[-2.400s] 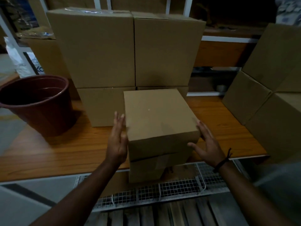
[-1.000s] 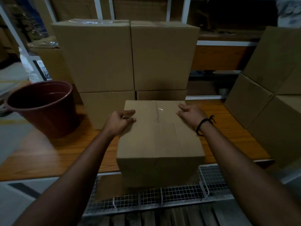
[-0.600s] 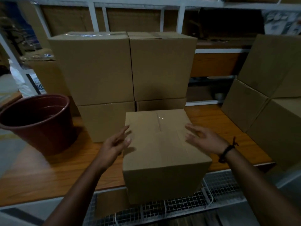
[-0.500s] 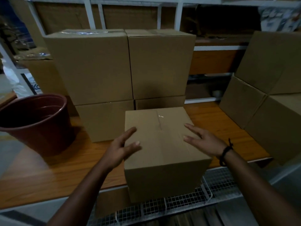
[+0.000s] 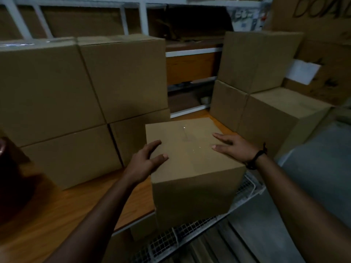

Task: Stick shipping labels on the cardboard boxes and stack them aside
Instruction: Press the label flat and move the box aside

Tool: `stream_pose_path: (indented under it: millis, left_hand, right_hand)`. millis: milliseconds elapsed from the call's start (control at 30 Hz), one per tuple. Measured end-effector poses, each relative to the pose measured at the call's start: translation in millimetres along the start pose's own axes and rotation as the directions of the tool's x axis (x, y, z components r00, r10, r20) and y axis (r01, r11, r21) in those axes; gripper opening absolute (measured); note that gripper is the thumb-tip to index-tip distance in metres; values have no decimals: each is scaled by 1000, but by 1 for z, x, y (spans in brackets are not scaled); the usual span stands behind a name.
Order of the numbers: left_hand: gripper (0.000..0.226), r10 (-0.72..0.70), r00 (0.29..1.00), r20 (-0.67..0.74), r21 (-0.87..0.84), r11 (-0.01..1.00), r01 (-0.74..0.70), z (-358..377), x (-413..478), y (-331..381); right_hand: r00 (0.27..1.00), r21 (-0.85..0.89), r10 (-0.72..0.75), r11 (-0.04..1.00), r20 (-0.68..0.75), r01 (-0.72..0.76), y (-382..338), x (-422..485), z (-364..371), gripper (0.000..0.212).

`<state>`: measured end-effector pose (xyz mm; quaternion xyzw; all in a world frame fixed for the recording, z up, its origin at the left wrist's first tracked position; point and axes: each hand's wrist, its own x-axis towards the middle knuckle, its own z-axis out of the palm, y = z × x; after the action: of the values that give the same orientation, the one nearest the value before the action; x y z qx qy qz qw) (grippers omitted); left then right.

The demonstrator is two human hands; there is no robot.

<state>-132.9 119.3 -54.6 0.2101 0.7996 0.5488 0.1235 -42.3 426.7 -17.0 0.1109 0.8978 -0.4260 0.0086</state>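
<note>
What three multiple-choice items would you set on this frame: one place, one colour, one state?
1. Where does the near box stand?
A. atop the left stack
B. at the table's front edge
C. on the floor

2. The band on the right wrist is:
A. white
B. red
C. black

3. The right hand is:
A. flat on the box top, fingers straight
B. a fist
C. pinching a label

Key:
B, it sits over the wooden edge, above the wire mesh.
C, it reads black against the wrist.
A, the palm lies down on the cardboard.

Dim, soft footage (edges bowed and blurred), deep shadows left.
</note>
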Motion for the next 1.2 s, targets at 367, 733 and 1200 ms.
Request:
stream_pose_path:
  millis: [367,733,1200]
  left_hand:
    - [56,39,999,28,-29,999,-38,130,70,69]
    - [73,263,963,60,-37,965,-261,134,121,186]
    - [81,462,880,-107,-66,880,-470,190,187,306]
  right_hand:
    - [995,-10,42,999,-86,-43,74,-15,-129,66]
    - [963,-140,-17,990,-268,-22,34,-14,-238,62]
    - [885,-240,-11,964,-466,-114,-9,-26,-401,64]
